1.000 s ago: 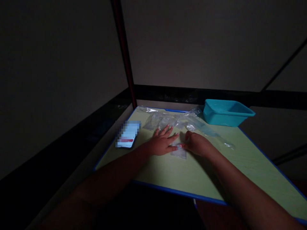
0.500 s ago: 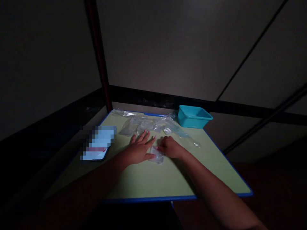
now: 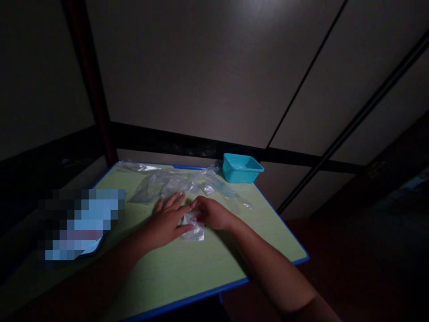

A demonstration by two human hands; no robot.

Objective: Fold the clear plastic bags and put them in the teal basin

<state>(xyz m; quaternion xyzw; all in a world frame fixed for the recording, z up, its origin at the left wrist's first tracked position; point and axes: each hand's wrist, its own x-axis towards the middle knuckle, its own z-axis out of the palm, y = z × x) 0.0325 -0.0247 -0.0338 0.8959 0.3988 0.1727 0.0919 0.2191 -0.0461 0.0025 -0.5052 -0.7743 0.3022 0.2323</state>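
A small folded clear plastic bag (image 3: 194,232) lies on the table between my hands. My left hand (image 3: 166,223) is spread over the tabletop, its thumb resting on the bag's left side and its fingers pointing away from me. Curled at the bag's upper right is my right hand (image 3: 214,213), with thumb and fingers closed on that edge; the fingertips are partly hidden. Just beyond both hands, several loose clear plastic bags (image 3: 174,183) lie crumpled and overlapping.
A turquoise plastic basin (image 3: 243,175) stands at the table's far right corner. At the left lies a phone (image 3: 95,243) with a lit, blurred-out screen. The pale green table (image 3: 201,273) has a blue edge and stands against a wall panel (image 3: 187,80).
The view has swung to the right, so the table sits further left. My right hand's fingers have shifted over the small bag's upper edge, nearer my left index finger. My left hand stays spread.
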